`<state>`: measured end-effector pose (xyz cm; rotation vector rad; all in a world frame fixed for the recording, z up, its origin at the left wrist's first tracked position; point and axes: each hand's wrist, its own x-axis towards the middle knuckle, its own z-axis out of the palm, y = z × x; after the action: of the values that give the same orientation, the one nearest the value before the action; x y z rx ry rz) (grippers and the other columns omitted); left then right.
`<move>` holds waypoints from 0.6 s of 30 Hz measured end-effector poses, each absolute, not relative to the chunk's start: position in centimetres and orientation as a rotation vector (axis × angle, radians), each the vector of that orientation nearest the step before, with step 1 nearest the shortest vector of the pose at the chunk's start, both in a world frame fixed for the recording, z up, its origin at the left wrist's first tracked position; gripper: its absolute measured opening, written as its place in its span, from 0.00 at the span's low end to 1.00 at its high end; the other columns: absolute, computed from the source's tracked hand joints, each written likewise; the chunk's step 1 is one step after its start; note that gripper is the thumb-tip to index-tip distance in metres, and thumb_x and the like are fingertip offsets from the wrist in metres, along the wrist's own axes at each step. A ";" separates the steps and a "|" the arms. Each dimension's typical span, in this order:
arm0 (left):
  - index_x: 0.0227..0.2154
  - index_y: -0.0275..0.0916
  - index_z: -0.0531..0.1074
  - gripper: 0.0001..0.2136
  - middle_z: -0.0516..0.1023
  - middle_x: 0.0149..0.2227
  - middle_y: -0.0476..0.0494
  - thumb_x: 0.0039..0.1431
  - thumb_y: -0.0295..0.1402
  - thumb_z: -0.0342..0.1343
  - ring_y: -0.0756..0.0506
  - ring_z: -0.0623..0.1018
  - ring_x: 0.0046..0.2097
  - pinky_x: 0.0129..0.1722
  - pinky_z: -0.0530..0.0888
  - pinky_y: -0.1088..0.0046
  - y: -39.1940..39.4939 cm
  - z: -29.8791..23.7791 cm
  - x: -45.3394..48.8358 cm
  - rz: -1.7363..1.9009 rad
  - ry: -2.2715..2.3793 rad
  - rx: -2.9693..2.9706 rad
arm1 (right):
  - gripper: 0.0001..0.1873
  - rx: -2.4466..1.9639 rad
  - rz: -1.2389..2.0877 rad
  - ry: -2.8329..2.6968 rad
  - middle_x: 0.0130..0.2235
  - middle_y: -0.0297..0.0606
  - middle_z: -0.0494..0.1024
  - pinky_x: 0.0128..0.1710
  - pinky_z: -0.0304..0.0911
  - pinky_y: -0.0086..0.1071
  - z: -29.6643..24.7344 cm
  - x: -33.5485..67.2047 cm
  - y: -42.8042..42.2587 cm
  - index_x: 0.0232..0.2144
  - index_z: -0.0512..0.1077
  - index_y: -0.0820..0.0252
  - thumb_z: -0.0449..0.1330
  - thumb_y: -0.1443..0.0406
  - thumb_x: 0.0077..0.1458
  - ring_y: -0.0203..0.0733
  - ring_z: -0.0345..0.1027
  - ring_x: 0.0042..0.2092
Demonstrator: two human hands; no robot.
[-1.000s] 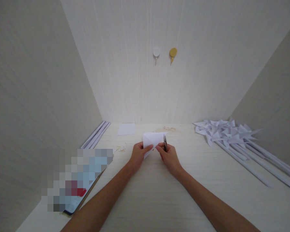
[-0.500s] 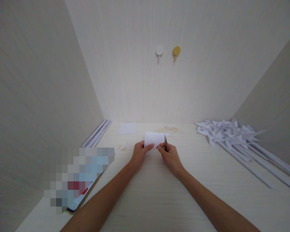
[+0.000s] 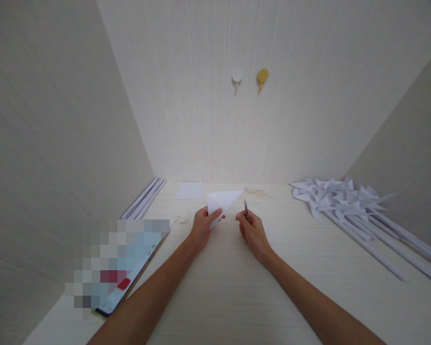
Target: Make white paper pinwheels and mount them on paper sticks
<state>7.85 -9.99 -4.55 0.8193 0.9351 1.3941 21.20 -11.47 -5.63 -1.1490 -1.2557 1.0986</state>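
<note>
My left hand (image 3: 202,227) pinches a sheet of white paper (image 3: 220,202), thumb on the near face. The sheet looks folded into a triangle, its tip pointing right and away from me. In my right hand (image 3: 252,232) is a small pair of scissors (image 3: 246,211), blades pointing up and away; the handles are hidden by the fingers. A gap separates the scissors and right fingers from the paper. Beyond my left hand a square white sheet (image 3: 189,190) lies flat on the table.
Paper pinwheels (image 3: 339,196) on long white paper sticks (image 3: 366,244) are heaped at the right. Several rolled paper tubes (image 3: 143,199) lie at the left wall. A partly blurred phone-like device (image 3: 111,301) sits by my left forearm. Small tan scraps (image 3: 255,191) and two wall hooks (image 3: 262,75) are ahead.
My left hand has moved a little left, taking the paper away from my right fingers. The paper is turned and now shows a triangular outline. My right hand stays nearly in place with the scissors.
</note>
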 end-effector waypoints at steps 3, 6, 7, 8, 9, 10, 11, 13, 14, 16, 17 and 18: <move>0.23 0.33 0.73 0.12 0.76 0.22 0.47 0.32 0.34 0.65 0.52 0.72 0.26 0.30 0.65 0.75 -10.1 -4.4 7.8 1.421 0.920 0.792 | 0.17 -1.106 1.306 -1.324 0.13 0.22 0.52 0.13 0.35 0.24 -4.9 21.5 -11.5 0.23 0.61 0.59 0.52 0.51 0.48 0.26 0.41 0.15; 0.25 0.34 0.73 0.13 0.77 0.26 0.45 0.32 0.34 0.65 0.50 0.75 0.30 0.33 0.66 0.75 -10.0 -4.3 7.8 1.455 0.899 0.733 | 0.18 -1.041 1.601 -1.349 0.15 0.21 0.51 0.13 0.31 0.23 -4.2 22.1 -11.5 0.28 0.62 0.58 0.49 0.49 0.49 0.26 0.37 0.15; 0.26 0.34 0.73 0.13 0.77 0.27 0.45 0.32 0.33 0.65 0.49 0.75 0.31 0.34 0.66 0.74 -9.9 -4.3 7.8 1.461 0.890 0.721 | 0.18 -1.031 1.658 -1.362 0.16 0.21 0.51 0.13 0.31 0.23 -4.0 22.3 -11.5 0.28 0.62 0.59 0.49 0.50 0.49 0.25 0.37 0.15; 0.26 0.34 0.74 0.14 0.78 0.27 0.44 0.32 0.33 0.65 0.49 0.75 0.32 0.35 0.67 0.74 -9.9 -4.3 7.7 1.460 0.881 0.718 | 0.17 -1.027 1.696 -1.380 0.16 0.22 0.51 0.13 0.30 0.23 -3.9 22.5 -11.4 0.27 0.63 0.60 0.50 0.51 0.50 0.25 0.37 0.15; 0.26 0.34 0.74 0.13 0.78 0.27 0.44 0.32 0.33 0.65 0.49 0.75 0.32 0.35 0.67 0.73 -9.9 -4.3 7.7 1.454 0.875 0.724 | 0.17 -1.029 1.722 -1.399 0.16 0.22 0.51 0.13 0.30 0.23 -3.8 22.7 -11.4 0.27 0.64 0.61 0.50 0.52 0.50 0.25 0.37 0.15; 0.25 0.33 0.74 0.13 0.78 0.27 0.44 0.33 0.33 0.65 0.49 0.75 0.32 0.36 0.67 0.73 -9.9 -4.4 7.7 1.446 0.870 0.737 | 0.16 -1.032 1.741 -1.416 0.16 0.22 0.52 0.13 0.30 0.24 -3.7 22.8 -11.3 0.27 0.65 0.61 0.51 0.53 0.50 0.25 0.37 0.15; 0.25 0.33 0.74 0.13 0.78 0.27 0.44 0.33 0.33 0.65 0.49 0.75 0.32 0.36 0.67 0.73 -9.9 -4.4 7.7 1.434 0.869 0.752 | 0.16 -1.038 1.755 -1.429 0.17 0.23 0.52 0.13 0.30 0.24 -3.6 22.9 -11.3 0.28 0.65 0.62 0.51 0.54 0.50 0.25 0.37 0.16; 0.25 0.33 0.74 0.12 0.78 0.27 0.44 0.33 0.33 0.65 0.49 0.75 0.31 0.36 0.68 0.73 -10.0 -4.4 7.6 1.400 0.868 0.778 | 0.16 -1.052 1.771 -1.442 0.17 0.23 0.52 0.14 0.29 0.25 -3.6 23.0 -11.2 0.28 0.67 0.64 0.51 0.55 0.50 0.25 0.37 0.16; 0.25 0.33 0.74 0.13 0.78 0.27 0.45 0.33 0.33 0.65 0.49 0.75 0.30 0.35 0.68 0.73 -10.0 -4.3 7.6 1.379 0.868 0.786 | 0.17 -1.063 1.778 -1.439 0.17 0.23 0.51 0.14 0.29 0.25 -3.6 23.1 -11.2 0.28 0.67 0.64 0.51 0.55 0.51 0.25 0.37 0.16; 0.24 0.33 0.74 0.13 0.78 0.26 0.45 0.32 0.32 0.65 0.49 0.75 0.30 0.34 0.68 0.74 -10.1 -4.2 7.5 1.335 0.867 0.801 | 0.17 -1.091 1.792 -1.427 0.17 0.23 0.50 0.14 0.29 0.25 -3.5 23.2 -11.2 0.28 0.68 0.65 0.50 0.55 0.51 0.24 0.37 0.16; 0.24 0.33 0.74 0.12 0.78 0.26 0.45 0.32 0.32 0.65 0.49 0.75 0.29 0.33 0.68 0.74 -10.1 -4.1 7.5 1.318 0.870 0.810 | 0.17 -1.110 1.800 -1.420 0.17 0.22 0.49 0.14 0.29 0.26 -3.4 23.3 -11.2 0.28 0.68 0.66 0.50 0.55 0.51 0.24 0.37 0.16; 0.24 0.32 0.74 0.12 0.78 0.25 0.45 0.32 0.32 0.65 0.50 0.75 0.28 0.33 0.68 0.74 -10.1 -4.1 7.4 1.306 0.872 0.821 | 0.17 -1.127 1.804 -1.414 0.17 0.22 0.49 0.15 0.29 0.26 -3.4 23.4 -11.2 0.28 0.68 0.66 0.51 0.56 0.51 0.24 0.37 0.16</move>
<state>7.44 -10.10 -4.08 0.8212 0.8719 1.3058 23.38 -11.19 -3.36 -1.1269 -1.4140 1.8044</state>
